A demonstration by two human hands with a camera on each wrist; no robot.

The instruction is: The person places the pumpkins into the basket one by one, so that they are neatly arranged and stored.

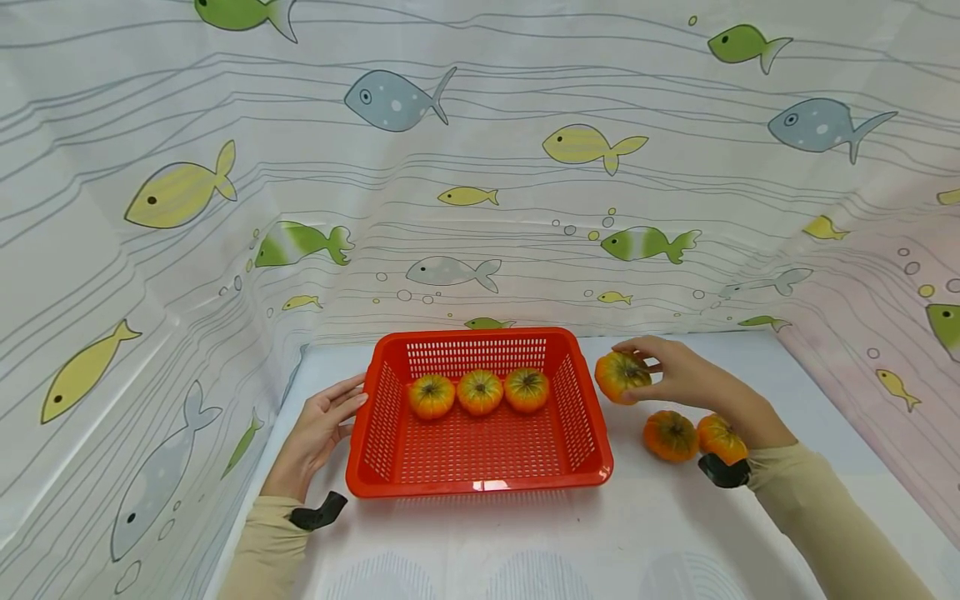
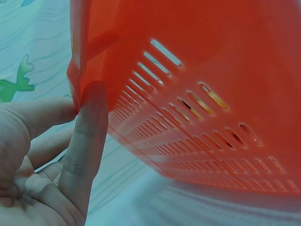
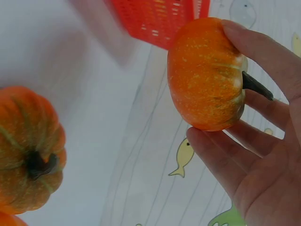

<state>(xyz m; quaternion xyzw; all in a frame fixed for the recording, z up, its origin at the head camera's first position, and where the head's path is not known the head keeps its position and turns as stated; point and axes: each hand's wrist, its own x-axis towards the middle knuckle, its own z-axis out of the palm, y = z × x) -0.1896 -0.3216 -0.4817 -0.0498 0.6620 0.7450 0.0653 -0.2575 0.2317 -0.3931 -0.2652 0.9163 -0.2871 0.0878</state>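
In the head view my right hand (image 1: 663,371) holds a small orange pumpkin (image 1: 621,377) just beyond the right rim of a red plastic basket (image 1: 480,485). The right wrist view shows thumb and fingertips pinching that pumpkin (image 3: 207,75) from opposite sides, its dark stem toward the palm. At the basket's left side, my left hand (image 1: 318,425) grips the rim; in the left wrist view one finger (image 2: 87,141) reaches up under the lip against the slotted wall. Three pumpkins, one of them in the middle (image 1: 480,392), sit in a row at the basket's back.
Two more pumpkins lie side by side on the white table (image 1: 600,542), the left one (image 1: 671,436) fully visible, the other (image 1: 722,438) partly behind my right wrist. A fish-patterned curtain (image 1: 510,250) rises behind the table and along both sides.
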